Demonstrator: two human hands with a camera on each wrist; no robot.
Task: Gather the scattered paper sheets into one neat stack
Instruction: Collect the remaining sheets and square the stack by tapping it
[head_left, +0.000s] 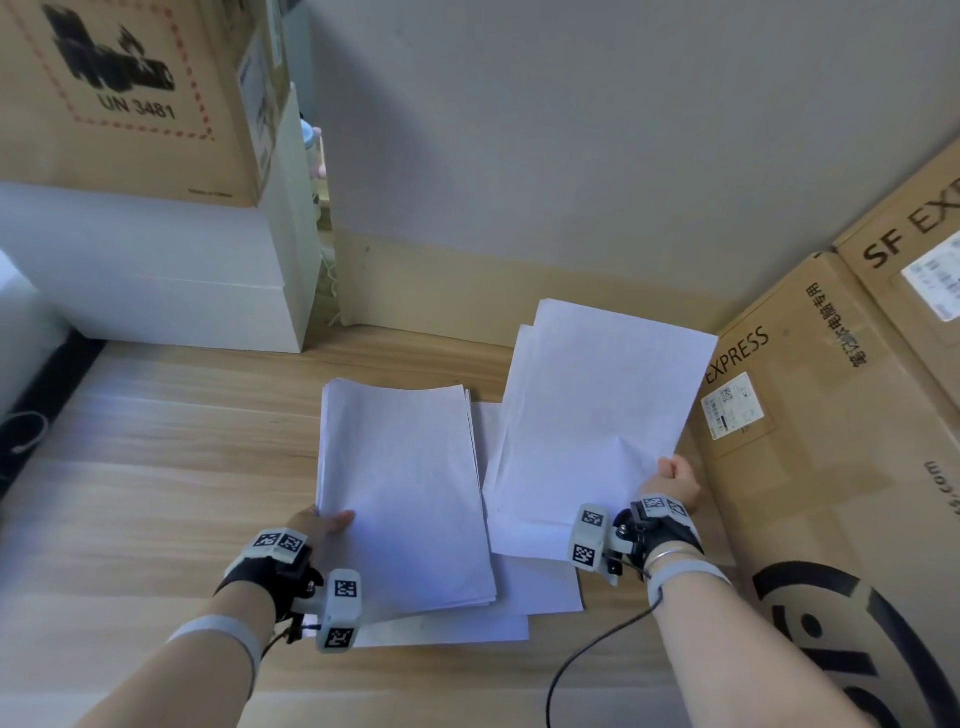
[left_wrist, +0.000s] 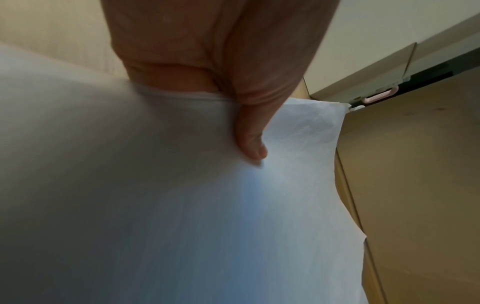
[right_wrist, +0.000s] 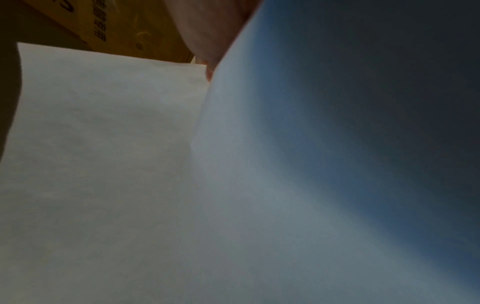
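A thick stack of white paper sheets is lifted off the wooden table. My left hand grips its near left edge, thumb on top; the thumb presses the stack in the left wrist view. My right hand pinches the near right corner of a second, thinner bundle of sheets, held up and tilted to the right of the stack. In the right wrist view this bundle fills the frame beside the hand. A few loose sheets lie flat under both.
Large cardboard boxes crowd the right side, close to my right hand. A white box with a cardboard box on top stands at the back left. A grey wall closes the back. A black cable trails from my right wrist.
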